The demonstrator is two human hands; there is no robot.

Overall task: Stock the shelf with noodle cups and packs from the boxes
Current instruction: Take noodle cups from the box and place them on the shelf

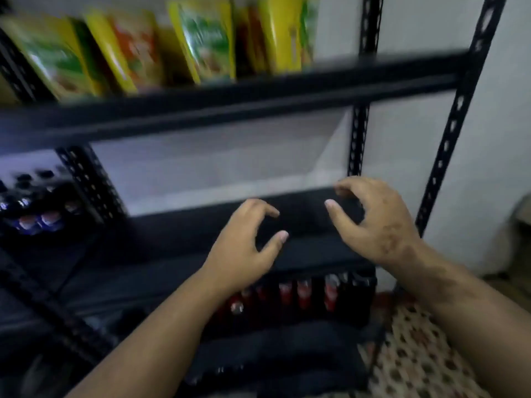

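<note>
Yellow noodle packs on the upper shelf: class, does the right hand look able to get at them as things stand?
Probably yes. The right hand holds nothing, its fingers loosely curled, and nothing blocks the front of the yellow noodle packs above the black metal shelf beam. It must rise above that beam first.

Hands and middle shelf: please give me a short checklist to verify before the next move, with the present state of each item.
1. Left hand holds nothing: ok, fingers loosely curled.
2. Right hand holds nothing: ok, same pose.
3. Middle shelf has free room in front of the hands: ok, nothing shows on it there.
4. Top shelf already stocked with packs: ok, yellow packs stand leaning in a row.
5. Boxes within reach: cannot tell, none in view.
6. Bottles below stand clear of the hands: ok.
</note>
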